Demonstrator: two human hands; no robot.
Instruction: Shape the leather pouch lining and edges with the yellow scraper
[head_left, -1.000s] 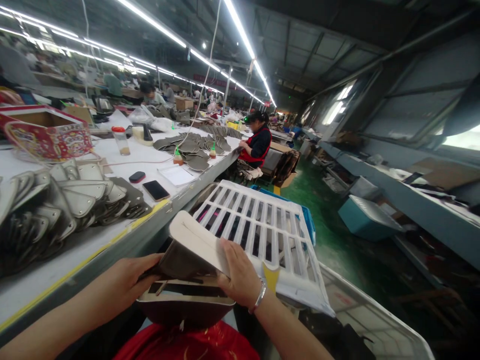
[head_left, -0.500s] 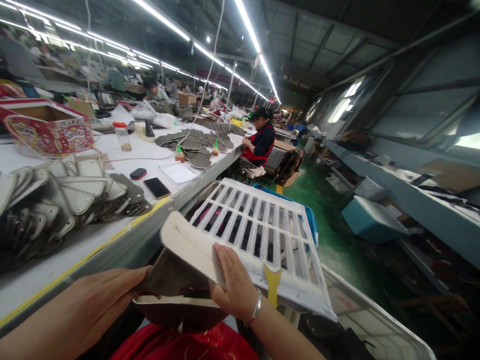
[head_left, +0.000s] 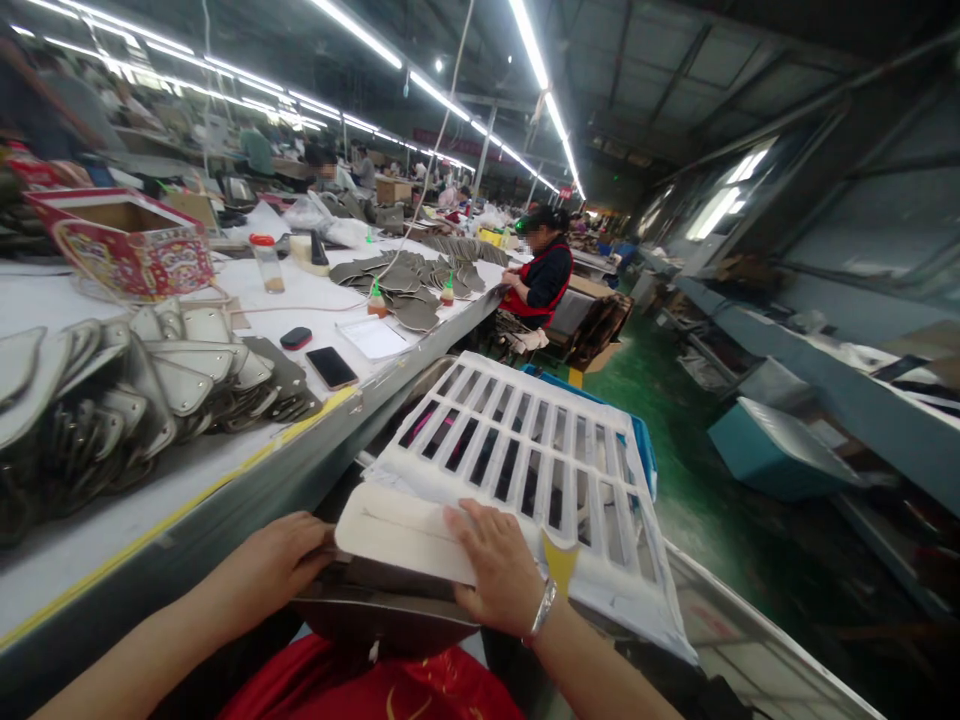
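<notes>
1. White worktop (head_left: 150, 490), left.
2. Slatted white rack (head_left: 536, 438), in the way just beyond the hands.
3. Heap of grey pieces (head_left: 112, 400) on the worktop.
4. Pale-faced panel (head_left: 401, 535) before the rack, left hand (head_left: 289, 560) and right hand (head_left: 504, 580) each grasping an end.
5. Phone (head_left: 332, 368), worktop's edge.
</notes>
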